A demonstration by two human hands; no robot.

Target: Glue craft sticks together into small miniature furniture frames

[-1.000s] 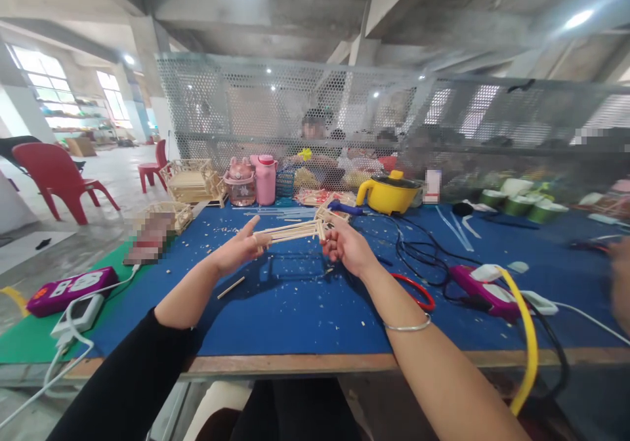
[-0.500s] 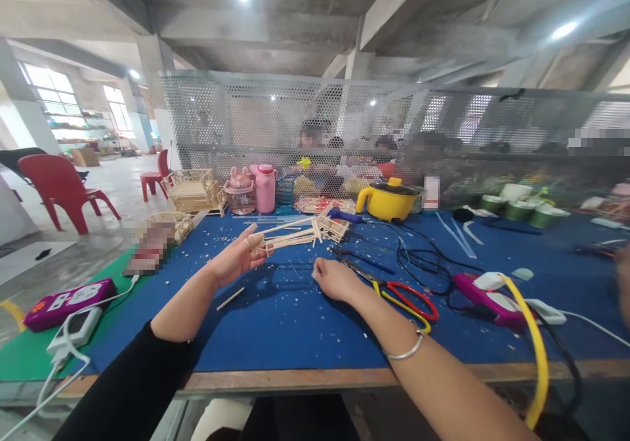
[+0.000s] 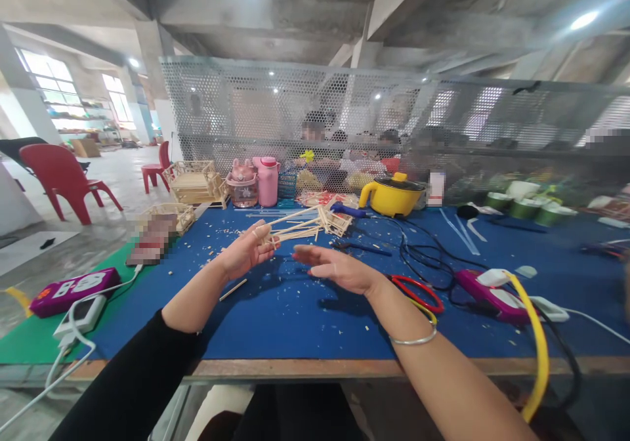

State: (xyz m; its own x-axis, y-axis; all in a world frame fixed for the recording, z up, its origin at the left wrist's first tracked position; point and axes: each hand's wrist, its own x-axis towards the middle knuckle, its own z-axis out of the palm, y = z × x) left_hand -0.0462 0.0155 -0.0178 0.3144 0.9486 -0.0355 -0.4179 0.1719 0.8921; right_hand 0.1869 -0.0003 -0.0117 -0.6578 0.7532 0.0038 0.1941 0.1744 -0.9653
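Just above the blue bench [image 3: 295, 323], the left hand [image 3: 246, 254] pinches the near end of a frame of thin wooden sticks [image 3: 305, 226], thumb and fingers closed on it, so that the frame stretches away from the hand toward the yellow pot [image 3: 391, 195] and hangs clear of the bench top. Beside that hand, on the pot's side of it, the right hand [image 3: 335, 268] hovers flat and open, fingers spread and holding nothing, close under the frame but not touching it; a silver bangle [image 3: 416, 337] circles its wrist. Red-handled scissors [image 3: 418, 290] lie on the bench just beyond the right hand, toward a purple power strip [image 3: 485, 290] with a white plug and a yellow cable [image 3: 534, 336]. A single loose stick [image 3: 233, 289] lies on the bench below the left hand, among scattered wood chips. Behind the frame, against the mesh screen [image 3: 275, 119], stand a pink bottle [image 3: 267, 180] with its lid on and a squat pink jug [image 3: 241, 187], contents not visible; the yellow pot is lidded too. Left of the bottles sit finished stick crates [image 3: 194, 180], stacked and seemingly empty.
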